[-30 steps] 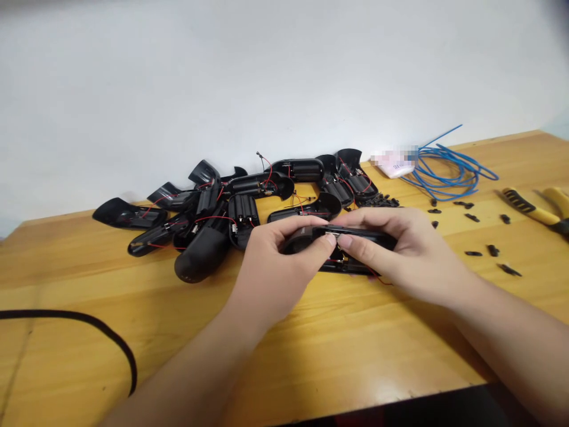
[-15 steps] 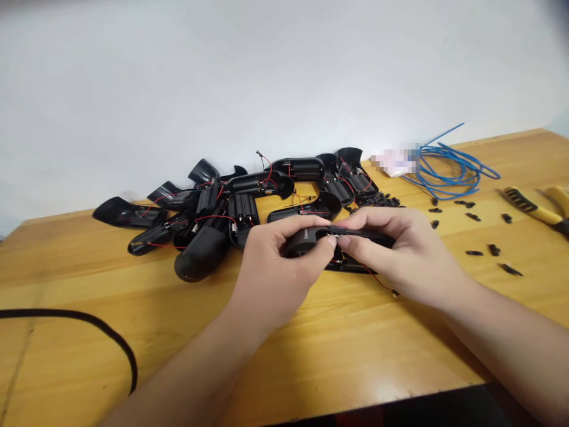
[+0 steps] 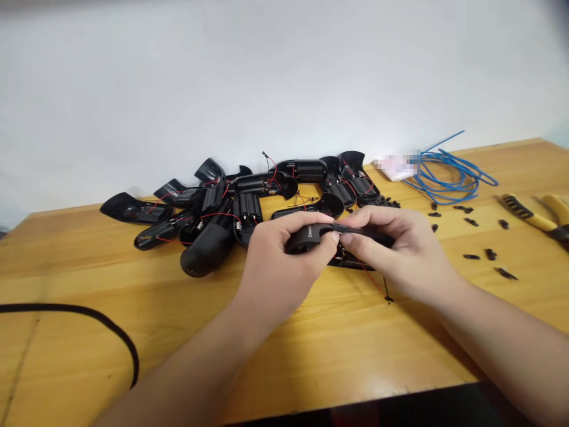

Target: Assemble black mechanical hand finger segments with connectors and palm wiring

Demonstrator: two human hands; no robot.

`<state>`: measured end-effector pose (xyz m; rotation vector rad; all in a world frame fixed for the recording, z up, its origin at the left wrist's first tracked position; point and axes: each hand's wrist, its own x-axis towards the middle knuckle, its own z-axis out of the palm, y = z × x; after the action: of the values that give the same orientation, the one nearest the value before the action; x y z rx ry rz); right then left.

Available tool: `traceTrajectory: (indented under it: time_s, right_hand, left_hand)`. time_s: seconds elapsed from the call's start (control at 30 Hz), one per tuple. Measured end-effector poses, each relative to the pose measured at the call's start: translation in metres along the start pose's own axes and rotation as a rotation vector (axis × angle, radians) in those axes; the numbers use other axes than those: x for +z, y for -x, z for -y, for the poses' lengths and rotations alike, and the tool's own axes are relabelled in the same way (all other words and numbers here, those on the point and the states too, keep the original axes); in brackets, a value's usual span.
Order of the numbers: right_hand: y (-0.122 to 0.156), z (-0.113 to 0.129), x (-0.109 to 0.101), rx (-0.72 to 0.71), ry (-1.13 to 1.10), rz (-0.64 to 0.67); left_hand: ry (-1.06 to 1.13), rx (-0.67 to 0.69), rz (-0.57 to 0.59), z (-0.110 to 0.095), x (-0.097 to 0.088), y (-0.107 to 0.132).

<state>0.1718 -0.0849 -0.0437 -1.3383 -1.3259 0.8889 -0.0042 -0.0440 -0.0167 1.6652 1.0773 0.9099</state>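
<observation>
Closest in view, the person's forearms reach out over the wooden bench (image 3: 284, 362), and the left hand (image 3: 284, 252) and right hand (image 3: 395, 252) meet just above its surface. Both grips are clamped on a black plastic shell (image 3: 311, 233), held lying lengthwise between them, with the thumbs close together near its middle and the fingers across its top. From under the right hand a thin red wire (image 3: 371, 277) drops to a small black connector (image 3: 388, 298), which hangs just above the bench. A second dark shell (image 3: 351, 262) shows directly beneath the right hand's fingers; whether it touches the held one cannot be told. Left of the hands, a black cable (image 3: 89, 311) curves along the bench. Just beyond the hands sprawls a heap of black shells (image 3: 246, 216) with ribbed battery compartments and red wires, a rounded black handle (image 3: 207, 249) at its front. To the right lie scattered small black plastic pieces (image 3: 490, 254), and yellow-handled pliers (image 3: 528, 213) sit near the bench edge. Farther back are a coil of blue wire (image 3: 448, 178) and a white packet (image 3: 393, 169) with a pixelated label, against a white wall (image 3: 284, 77).
</observation>
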Motion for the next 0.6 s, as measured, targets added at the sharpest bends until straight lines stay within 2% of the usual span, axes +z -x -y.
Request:
traceTrajectory:
  time_s: [0.13, 0.23, 0.43, 0.6]
  right_hand:
    - [-0.002, 0.0, -0.003, 0.085, -0.101, 0.08]
    - [-0.002, 0.001, -0.004, 0.131, -0.151, 0.057]
    - [0.003, 0.001, -0.007, -0.104, -0.005, 0.115]
    - [0.007, 0.003, -0.007, -0.157, 0.043, 0.102]
  left_hand:
    - [-0.006, -0.086, 0.041, 0.001, -0.003, -0.004]
    - [0.009, -0.156, 0.058, 0.001, -0.006, -0.005]
    - [0.102, -0.225, 0.043, -0.001, -0.009, -0.006]
    - [0.053, -0.161, 0.055, -0.006, -0.014, -0.005]
